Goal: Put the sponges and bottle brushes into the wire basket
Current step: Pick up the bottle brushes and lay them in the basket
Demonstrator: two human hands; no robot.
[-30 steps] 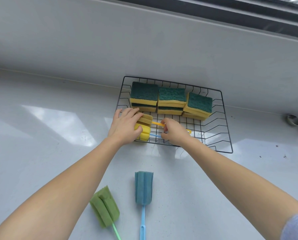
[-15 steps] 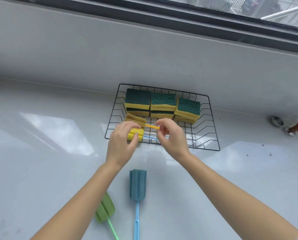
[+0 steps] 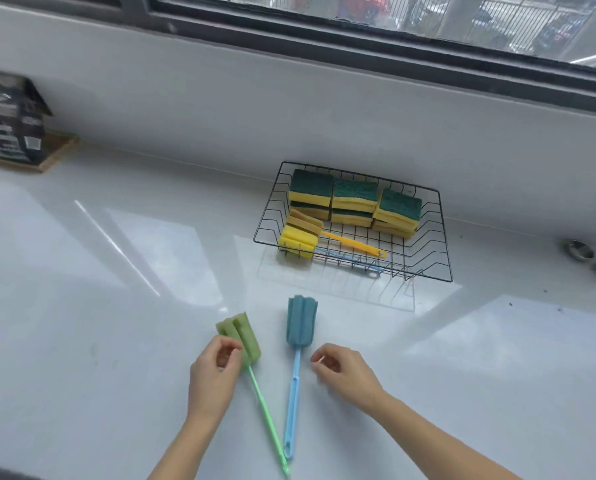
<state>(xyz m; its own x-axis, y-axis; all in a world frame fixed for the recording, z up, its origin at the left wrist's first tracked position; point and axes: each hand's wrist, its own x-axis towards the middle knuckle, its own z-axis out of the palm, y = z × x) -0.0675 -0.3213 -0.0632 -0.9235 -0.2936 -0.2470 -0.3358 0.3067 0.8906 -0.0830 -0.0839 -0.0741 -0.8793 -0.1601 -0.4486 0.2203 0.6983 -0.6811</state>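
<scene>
— Where did the blue foam-headed bottle brush [image 3: 301,323] lie?
— On the white worktop [image 3: 116,341] near its front edge, head toward the black wire basket [image 3: 428,261], handle toward the person.
— The hands?
— Left hand [image 3: 213,372] and right hand [image 3: 345,370] loosely curled, holding nothing.

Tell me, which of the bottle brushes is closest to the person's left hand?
The green bottle brush: its sponge head lies against the left hand on the counter. The blue one lies further right; two sit in the wire basket.
</scene>
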